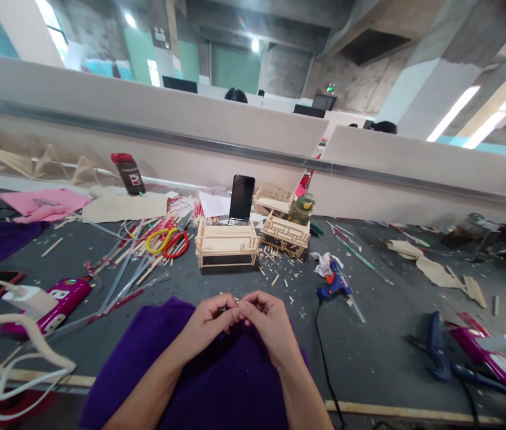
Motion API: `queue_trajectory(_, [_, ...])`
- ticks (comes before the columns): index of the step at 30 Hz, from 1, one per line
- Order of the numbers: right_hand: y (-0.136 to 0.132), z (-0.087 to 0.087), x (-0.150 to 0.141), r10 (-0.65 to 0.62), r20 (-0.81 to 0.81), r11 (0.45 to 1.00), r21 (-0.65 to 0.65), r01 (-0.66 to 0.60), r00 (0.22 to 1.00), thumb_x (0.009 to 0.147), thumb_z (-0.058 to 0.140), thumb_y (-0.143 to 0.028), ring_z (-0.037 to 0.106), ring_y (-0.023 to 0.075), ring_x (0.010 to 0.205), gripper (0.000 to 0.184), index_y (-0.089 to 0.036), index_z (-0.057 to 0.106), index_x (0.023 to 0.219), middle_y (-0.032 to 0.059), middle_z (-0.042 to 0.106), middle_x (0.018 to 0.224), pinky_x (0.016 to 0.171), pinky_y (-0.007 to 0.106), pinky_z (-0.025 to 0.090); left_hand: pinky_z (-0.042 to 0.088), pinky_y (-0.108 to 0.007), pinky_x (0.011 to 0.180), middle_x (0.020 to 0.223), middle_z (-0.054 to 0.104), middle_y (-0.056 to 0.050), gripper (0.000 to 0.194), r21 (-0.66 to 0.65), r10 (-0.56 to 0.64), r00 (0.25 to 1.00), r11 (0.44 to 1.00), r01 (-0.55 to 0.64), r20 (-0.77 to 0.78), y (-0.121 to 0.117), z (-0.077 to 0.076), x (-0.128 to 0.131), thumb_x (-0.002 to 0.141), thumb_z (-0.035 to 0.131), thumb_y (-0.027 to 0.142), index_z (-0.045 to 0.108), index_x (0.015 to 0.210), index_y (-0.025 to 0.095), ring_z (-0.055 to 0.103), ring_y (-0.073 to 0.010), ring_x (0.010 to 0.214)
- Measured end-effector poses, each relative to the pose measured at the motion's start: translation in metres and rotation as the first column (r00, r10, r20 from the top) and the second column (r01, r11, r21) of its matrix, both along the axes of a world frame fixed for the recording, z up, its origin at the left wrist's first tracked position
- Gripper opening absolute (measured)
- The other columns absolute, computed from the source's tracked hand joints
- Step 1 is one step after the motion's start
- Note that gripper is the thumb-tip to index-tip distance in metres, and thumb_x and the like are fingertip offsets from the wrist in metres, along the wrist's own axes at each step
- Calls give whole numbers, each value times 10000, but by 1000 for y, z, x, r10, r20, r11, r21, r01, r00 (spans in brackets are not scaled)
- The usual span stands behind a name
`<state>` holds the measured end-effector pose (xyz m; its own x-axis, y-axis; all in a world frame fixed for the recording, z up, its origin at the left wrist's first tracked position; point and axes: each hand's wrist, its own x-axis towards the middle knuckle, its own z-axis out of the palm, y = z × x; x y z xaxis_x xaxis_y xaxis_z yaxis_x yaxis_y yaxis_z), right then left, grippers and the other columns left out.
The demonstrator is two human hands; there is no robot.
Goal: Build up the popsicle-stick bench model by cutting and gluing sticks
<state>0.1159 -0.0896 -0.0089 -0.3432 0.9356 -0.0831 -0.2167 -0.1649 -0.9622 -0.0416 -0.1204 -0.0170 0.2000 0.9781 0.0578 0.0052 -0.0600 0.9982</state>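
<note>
1. My left hand point(211, 318) and right hand point(267, 319) meet at the fingertips, thumbs and forefingers closed in a pinch; anything between them is too small to make out.
2. Beneath both hands, a purple cloth point(235, 382) spreads over the front of the table point(297, 322), my forearms crossing above it.
3. Just beyond my hands stands a small wooden frame model point(227, 243), with a second model point(286, 233) at its right and a third model point(274, 200) farther back.
4. A dark-screened phone point(242, 199) stands upright behind the nearest model, and a jar point(303, 210) stands behind the second.
5. To the right, a blue glue gun point(336, 285) rests beside crumpled white paper point(323, 264), its black cord trailing toward the table's front edge.
6. To the left, scissors point(174, 246) with yellow and red handles lie over scattered sticks point(147, 266).
7. Farther left are a magenta power strip point(71, 297), a pink cloth point(44, 203) and a dark, red-lidded bottle point(129, 176) near the partition point(176, 162).
</note>
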Motion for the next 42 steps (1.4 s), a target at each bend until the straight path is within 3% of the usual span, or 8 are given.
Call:
queue_trajectory(10, [-7, 4, 0, 40, -235, 959, -265, -104, 971, 660, 830, -360, 484, 47, 466, 282, -123, 679, 667, -2, 634, 576, 488, 166, 367, 431, -222, 612, 714, 581, -20, 299, 66, -41, 998, 997, 39, 42, -3, -1, 0, 866, 622, 392, 581, 711, 141, 527, -115, 650])
queue_trajectory(16, [-10, -1, -8, -170, -53, 983, -81, 165, 984, 697, 772, -362, 515, 82, 496, 247, -137, 670, 701, -1, 639, 570, 501, 192, 398, 437, -222, 615, 772, 596, -22, 261, 40, 10, 996, 999, -6, -89, 1, 4, 3, 871, 605, 403, 646, 825, 150, 532, -124, 673])
queue_trajectory(21, [-19, 0, 6, -203, 231, 971, 170, 166, 952, 783, 657, -312, 589, 132, 597, 156, -174, 685, 851, 7, 681, 701, 572, 234, 458, 441, -219, 617, 663, 567, -2, 300, 51, 83, 978, 996, -74, -192, 3, 1, 2, 841, 625, 424, 625, 704, 157, 528, -127, 638])
queue_trajectory(24, [-21, 7, 63, -480, 500, 845, 485, 226, 721, 863, 566, -308, 638, 181, 786, 214, -204, 679, 1012, 51, 710, 905, 739, 288, 490, 463, -217, 596, 659, 563, 2, 307, 28, 131, 973, 991, -128, -190, 4, 0, 0, 819, 640, 449, 632, 703, 165, 531, -127, 617])
queue_trajectory(27, [-19, 9, 158, -755, 621, 655, 734, 180, 212, 922, 469, -319, 609, 257, 956, 260, -180, 668, 1016, 123, 684, 1013, 844, 365, 459, 481, -214, 592, 667, 570, 0, 292, 30, 177, 969, 984, -174, -173, 4, 2, 0, 798, 664, 453, 654, 717, 173, 534, -129, 618])
queue_trajectory(31, [-21, -8, 286, -570, 711, 769, 638, 36, -412, 876, 409, -123, 590, 300, 915, 327, -110, 651, 1095, 190, 663, 1054, 758, 385, 444, 492, -211, 583, 681, 591, -9, 280, 38, 213, 964, 977, -210, -158, 4, 5, 0, 782, 682, 448, 667, 713, 177, 541, -131, 615])
queue_trajectory(37, [-26, -47, 367, -478, 701, 847, 527, -69, -529, 737, 492, -22, 553, 299, 918, 466, -108, 603, 1181, 187, 644, 1140, 744, 366, 431, 497, -202, 576, 686, 588, -10, 275, 29, 197, 964, 980, -195, -177, 5, 1, 0, 780, 687, 448, 669, 726, 179, 538, -130, 622])
queue_trajectory(42, [-20, -50, 351, -571, 727, 812, 568, -134, -382, 835, 460, -98, 548, 283, 912, 346, -103, 609, 1148, 158, 668, 1008, 814, 370, 433, 492, -192, 580, 693, 573, -2, 266, 32, 179, 966, 984, -176, -186, 6, -2, -1, 788, 684, 441, 666, 735, 181, 535, -125, 635])
